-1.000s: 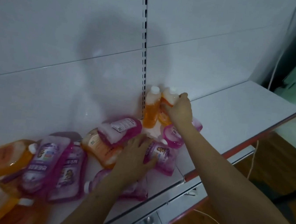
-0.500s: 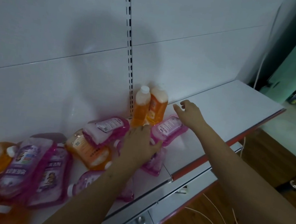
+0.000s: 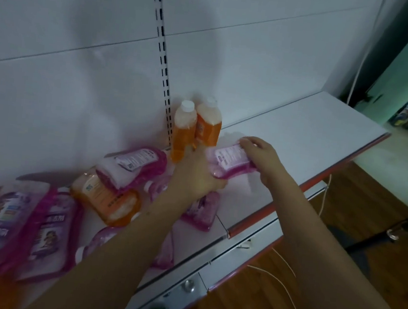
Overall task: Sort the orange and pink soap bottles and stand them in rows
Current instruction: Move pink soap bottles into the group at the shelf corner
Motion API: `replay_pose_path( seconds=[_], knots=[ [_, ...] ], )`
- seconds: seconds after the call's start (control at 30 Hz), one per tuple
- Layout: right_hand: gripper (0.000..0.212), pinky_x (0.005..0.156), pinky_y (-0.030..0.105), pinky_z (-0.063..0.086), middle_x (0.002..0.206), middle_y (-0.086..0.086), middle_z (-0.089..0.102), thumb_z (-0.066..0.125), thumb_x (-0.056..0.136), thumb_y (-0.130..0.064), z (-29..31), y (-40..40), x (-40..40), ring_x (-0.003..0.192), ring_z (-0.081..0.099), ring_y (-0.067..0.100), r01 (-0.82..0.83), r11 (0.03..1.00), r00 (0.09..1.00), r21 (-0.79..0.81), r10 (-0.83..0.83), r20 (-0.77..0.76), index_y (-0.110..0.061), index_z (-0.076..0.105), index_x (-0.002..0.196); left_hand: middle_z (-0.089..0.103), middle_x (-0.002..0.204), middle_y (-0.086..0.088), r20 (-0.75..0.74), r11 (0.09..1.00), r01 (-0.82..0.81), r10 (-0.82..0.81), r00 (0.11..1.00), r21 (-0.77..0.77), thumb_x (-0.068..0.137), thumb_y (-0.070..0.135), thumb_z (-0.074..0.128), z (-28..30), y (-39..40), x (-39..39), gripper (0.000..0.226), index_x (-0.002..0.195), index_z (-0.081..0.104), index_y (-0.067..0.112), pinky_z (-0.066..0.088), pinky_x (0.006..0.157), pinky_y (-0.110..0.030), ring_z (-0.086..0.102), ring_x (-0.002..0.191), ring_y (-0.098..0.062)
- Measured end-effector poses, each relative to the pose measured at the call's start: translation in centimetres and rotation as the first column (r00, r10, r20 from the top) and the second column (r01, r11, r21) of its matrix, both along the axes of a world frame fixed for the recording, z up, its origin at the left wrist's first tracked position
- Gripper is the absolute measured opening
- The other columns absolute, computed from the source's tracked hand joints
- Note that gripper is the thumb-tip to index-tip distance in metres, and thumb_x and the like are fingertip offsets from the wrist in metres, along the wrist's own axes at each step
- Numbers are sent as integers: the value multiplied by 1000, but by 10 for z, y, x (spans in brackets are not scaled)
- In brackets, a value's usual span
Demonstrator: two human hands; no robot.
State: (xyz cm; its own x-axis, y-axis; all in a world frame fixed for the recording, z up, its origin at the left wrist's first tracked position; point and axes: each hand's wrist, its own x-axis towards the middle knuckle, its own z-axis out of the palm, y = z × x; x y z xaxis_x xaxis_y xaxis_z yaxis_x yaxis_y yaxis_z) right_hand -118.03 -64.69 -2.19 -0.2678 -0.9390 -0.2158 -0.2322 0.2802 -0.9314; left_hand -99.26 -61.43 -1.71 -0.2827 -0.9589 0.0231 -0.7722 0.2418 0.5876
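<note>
Two orange soap bottles (image 3: pixel 184 129) (image 3: pixel 208 127) stand upright side by side against the shelf's back wall. Just in front of them a pink bottle (image 3: pixel 230 161) lies on its side, label up. My left hand (image 3: pixel 198 176) grips its near end and my right hand (image 3: pixel 260 155) curls over its far end. Several more pink bottles, such as one at the left (image 3: pixel 131 166), and an orange bottle (image 3: pixel 105 197) lie in a heap on the shelf's left part. One pink bottle (image 3: pixel 202 209) lies partly under my left forearm.
The white shelf (image 3: pixel 301 129) stretches bare to the right, edged by a red strip (image 3: pixel 308 183). A slotted upright (image 3: pixel 163 57) runs up the back wall. Below lie a wooden floor and white cables (image 3: pixel 282 283).
My right hand let go of the right orange bottle, now standing, and came down onto the lying pink bottle. My left hand left the heap and took that bottle's near end.
</note>
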Motion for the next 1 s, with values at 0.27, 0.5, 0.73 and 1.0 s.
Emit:
replay_pose_path(
  seconds=[0.27,0.5,0.73,1.0],
  knots=[
    [28,68,28,55,106,7,74,55,98,-28,64,82,50,88,70,18,-156,972,916,-177,209,343,-15,68,119,65,124,10,-558,996,24,29,830,88,63,22,93,52,80,94,84,134,50,39,57,89,-30,63,113,-7],
    [22,80,31,55,108,4,74,62,94,-25,90,147,192,98,70,17,-376,883,856,-281,447,259,-22,71,113,57,130,17,-601,958,-281,261,755,64,60,24,91,71,208,221,90,137,45,34,51,83,-10,57,113,10],
    [25,91,33,56,111,-4,74,60,96,-31,104,242,375,105,69,14,-639,686,705,-348,703,94,-26,69,118,56,128,24,-608,807,-588,492,623,51,61,24,93,83,364,368,95,141,44,36,56,92,-32,59,114,4],
    [31,81,32,57,120,-4,70,56,96,-38,104,349,563,95,68,1,-856,403,422,-325,907,14,-33,64,126,55,130,15,-655,586,-797,660,368,143,65,16,89,81,526,501,94,143,42,40,60,76,-26,70,99,-5]
  ],
)
